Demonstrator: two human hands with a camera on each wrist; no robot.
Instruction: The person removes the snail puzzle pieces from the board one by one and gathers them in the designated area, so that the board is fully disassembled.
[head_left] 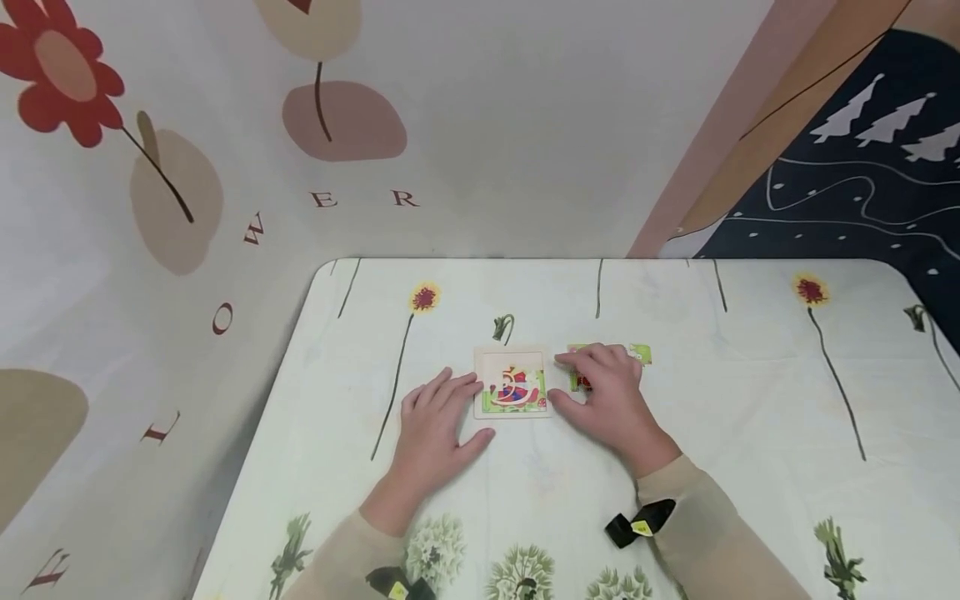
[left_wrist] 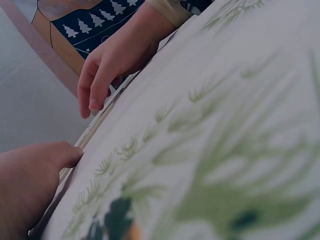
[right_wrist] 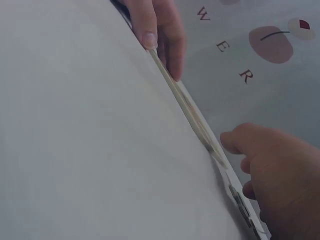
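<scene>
Lying flat on the bench (head_left: 735, 408), the puzzle tray (head_left: 495, 362) seems light, stiff and easily nudged (best taken by its rim), as the left hand (head_left: 437, 427) touches its left edge with extended fingers and the right hand (head_left: 609, 398), thumb and fingers parted, partly covers loose pieces (head_left: 642, 354).

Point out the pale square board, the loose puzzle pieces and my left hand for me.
Pale square board (head_left: 495, 362): head view, bare upper-left area inside the rim.
Loose puzzle pieces (head_left: 641, 353): head view, green part showing beyond the right hand (head_left: 611, 396).
Left hand (head_left: 435, 429): head view, back of the hand.
</scene>
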